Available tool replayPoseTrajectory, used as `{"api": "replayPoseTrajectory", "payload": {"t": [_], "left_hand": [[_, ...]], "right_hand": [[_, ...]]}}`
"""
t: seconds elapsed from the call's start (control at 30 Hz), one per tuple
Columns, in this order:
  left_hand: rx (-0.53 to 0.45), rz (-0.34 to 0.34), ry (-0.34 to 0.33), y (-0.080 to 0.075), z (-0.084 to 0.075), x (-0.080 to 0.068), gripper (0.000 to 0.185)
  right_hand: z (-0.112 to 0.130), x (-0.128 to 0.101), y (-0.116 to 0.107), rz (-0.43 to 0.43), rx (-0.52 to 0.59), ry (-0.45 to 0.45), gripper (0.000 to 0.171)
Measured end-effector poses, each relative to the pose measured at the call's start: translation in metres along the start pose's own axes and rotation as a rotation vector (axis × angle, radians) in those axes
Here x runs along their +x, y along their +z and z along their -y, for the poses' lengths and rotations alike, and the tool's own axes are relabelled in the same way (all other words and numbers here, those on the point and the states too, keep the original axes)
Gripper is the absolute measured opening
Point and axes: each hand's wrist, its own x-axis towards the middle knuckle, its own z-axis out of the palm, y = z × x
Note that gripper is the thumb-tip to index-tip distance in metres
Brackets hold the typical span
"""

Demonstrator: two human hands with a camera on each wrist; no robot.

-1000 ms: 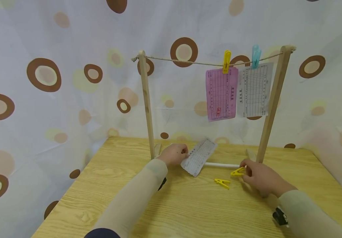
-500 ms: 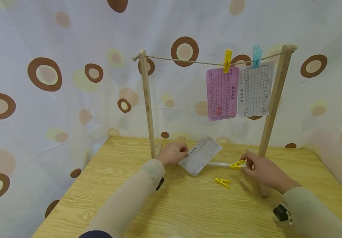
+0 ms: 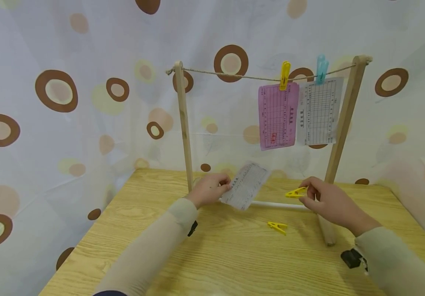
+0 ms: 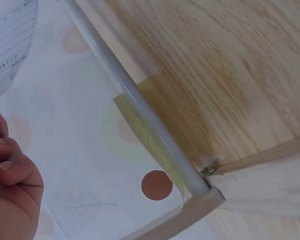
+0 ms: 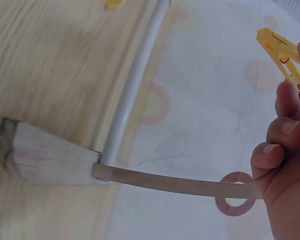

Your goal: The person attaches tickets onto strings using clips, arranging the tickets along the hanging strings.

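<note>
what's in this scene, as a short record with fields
left hand: pinches white slip, lifted off table
right hand: pinches yellow peg, clear of table
on table: second yellow peg
string: tied between two wooden posts
hanging: pink slip under a yellow clip, white sheet under a blue clip
backdrop: spotted curtain

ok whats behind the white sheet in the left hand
Behind the white sheet, the white rod of the rack runs along the table, with the spotted curtain beyond. The sheet covers the rod's left stretch, so that part cannot be seen.
</note>
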Motion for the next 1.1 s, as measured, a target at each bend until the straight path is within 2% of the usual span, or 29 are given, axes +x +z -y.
{"api": "replayPoseTrajectory", "payload": {"t": [0.17,0.33,0.5,0.67,0.93,1.1], "left_hand": [[0.002,-0.025,0.043,-0.005,0.004,-0.004,0.008],[-0.054,-0.028,0.061,-0.011,0.003,-0.009,0.009],[-0.108,-0.037,0.073,-0.017,0.002,-0.013,0.01],[-0.098,-0.068,0.09,-0.022,0.002,-0.015,0.01],[-0.059,-0.12,0.099,-0.033,0.001,-0.02,0.01],[-0.079,-0.128,0.093,-0.041,-0.003,-0.021,0.011]], "right_hand": [[0.014,0.001,-0.008,-0.008,0.007,-0.027,0.029],[0.029,0.003,-0.015,-0.03,0.0,-0.085,0.029],[0.04,0.006,-0.024,-0.075,-0.057,-0.169,0.028],[0.051,0.011,-0.034,-0.127,-0.113,-0.227,0.026],[0.078,0.024,-0.07,-0.162,-0.201,-0.227,0.025],[0.094,0.034,-0.093,-0.207,-0.237,-0.228,0.031]]}}
